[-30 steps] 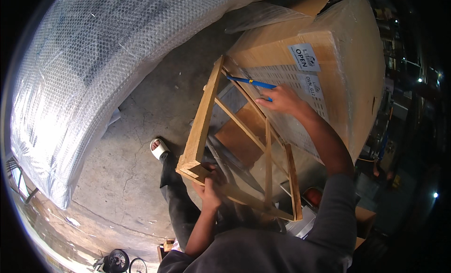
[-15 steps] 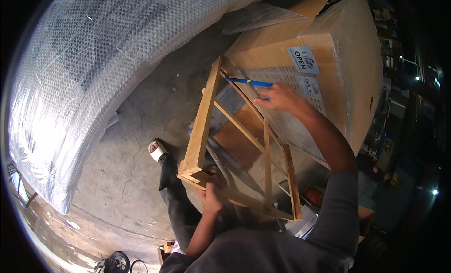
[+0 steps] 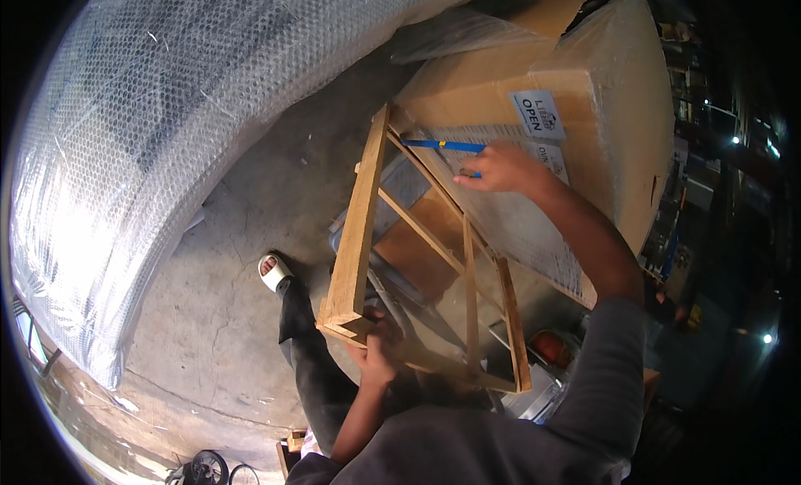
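A wooden frame [image 3: 360, 234] of light planks with cross slats leans against a large cardboard box [image 3: 584, 76] wrapped in clear film. My left hand [image 3: 377, 351] grips the frame's near bottom corner. My right hand [image 3: 499, 168] is up at the frame's far top, closed on a thin blue tool [image 3: 442, 144] that points left along the box's face toward the frame's top corner. Through the frame I see brown board and film.
A big bundle wrapped in bubble wrap [image 3: 150, 134] fills the left side. Bare concrete floor [image 3: 250, 260] lies between it and the frame. My foot in a white sandal [image 3: 274, 272] stands on the floor. Small wheels [image 3: 209, 468] show at the bottom edge.
The frame's near corner has shifted slightly toward me with my left hand. My right hand stays at the top with the blue tool, moved a little along the box.
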### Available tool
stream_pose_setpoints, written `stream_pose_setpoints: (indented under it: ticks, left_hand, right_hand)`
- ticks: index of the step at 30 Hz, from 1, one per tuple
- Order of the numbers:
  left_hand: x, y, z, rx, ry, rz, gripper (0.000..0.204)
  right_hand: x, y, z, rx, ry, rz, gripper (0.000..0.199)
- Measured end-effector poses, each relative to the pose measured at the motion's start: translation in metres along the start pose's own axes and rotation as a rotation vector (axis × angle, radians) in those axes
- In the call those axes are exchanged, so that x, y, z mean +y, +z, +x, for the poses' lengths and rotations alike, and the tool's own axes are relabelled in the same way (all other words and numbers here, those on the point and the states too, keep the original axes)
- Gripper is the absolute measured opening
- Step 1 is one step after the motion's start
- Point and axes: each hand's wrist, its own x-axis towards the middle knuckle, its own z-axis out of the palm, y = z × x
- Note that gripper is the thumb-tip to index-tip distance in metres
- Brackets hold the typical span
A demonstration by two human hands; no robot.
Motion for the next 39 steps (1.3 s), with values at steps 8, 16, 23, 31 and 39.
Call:
stream_pose_setpoints:
  ticks: [8, 16, 23, 31, 39]
  left_hand:
    - [0.002, 0.002, 0.001, 0.011, 0.040, 0.062, 0.024]
    - [0.001, 0.005, 0.001, -0.018, 0.076, 0.029, 0.020]
    - [-0.003, 0.000, 0.001, -0.034, 0.056, 0.023, 0.023]
    - [-0.001, -0.003, 0.002, 0.016, 0.011, 0.068, 0.022]
    - [-0.008, -0.005, -0.002, 0.088, -0.028, -0.130, 0.024]
  right_hand:
    - [-0.009, 0.035, -0.028, 0.137, -0.020, -0.044, 0.031]
    - [-0.021, 0.061, -0.024, -0.045, -0.003, -0.075, 0.036]
    - [-0.029, 0.042, 0.049, -0.158, -0.013, -0.092, 0.047]
    - [0.020, 0.007, 0.076, -0.102, 0.161, -0.136, 0.044]
    - [-0.012, 0.028, 0.078, -0.289, 0.250, -0.076, 0.031]
